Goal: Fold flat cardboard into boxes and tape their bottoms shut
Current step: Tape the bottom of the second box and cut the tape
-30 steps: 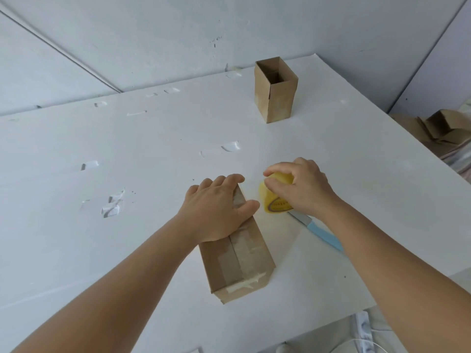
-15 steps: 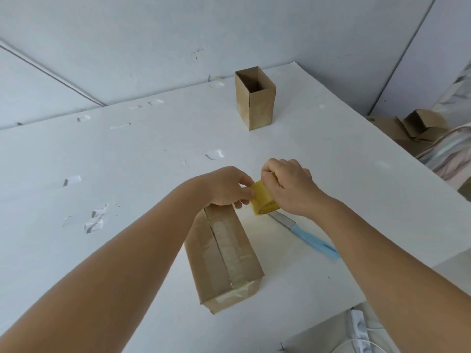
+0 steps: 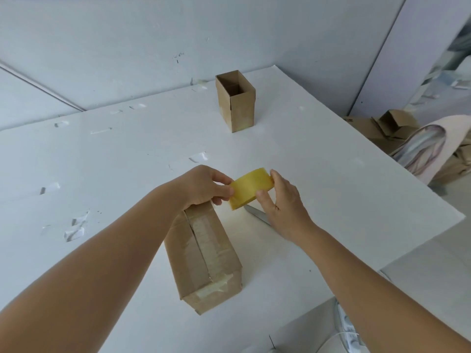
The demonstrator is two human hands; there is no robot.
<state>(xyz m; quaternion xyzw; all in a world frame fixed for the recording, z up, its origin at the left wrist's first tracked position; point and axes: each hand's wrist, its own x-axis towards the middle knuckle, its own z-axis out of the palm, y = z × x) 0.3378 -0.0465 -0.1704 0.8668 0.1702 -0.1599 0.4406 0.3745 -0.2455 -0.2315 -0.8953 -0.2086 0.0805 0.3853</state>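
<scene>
Bench [image 3: 331, 174], white, seen from above. One finished box [image 3: 235, 103] is stood upright at 12 o'clock, open top up, well apart from the hands. A second box [image 3: 204, 256] is laid on its side at 6 o'clock, just below the left hand; tape is already seen along its long seam and across the near end, somewhat wrinkled. Judged: this box is closed or nearly so, with one strip perhaps left. More flat cardboard [image 3: 382, 128] is piled off the bench at 3 o'clock, so further boxes appear to be left.

Tape roll [image 3: 251, 191], yellow, is held above the bench at centre. Right hand [image 3: 283, 202]: grip curled round the roll, thumb in front, fingers behind. Left hand [image 3: 204, 186]: fingertips pinched at the roll's left edge, probably on the loose end; the end itself cannot be made out. A blade [image 3: 257, 214] is partly hidden under the right hand.

Against a second ago: the left hand has been lifted off the lying box and brought to the roll; the roll has been raised and turned broadside.
</scene>
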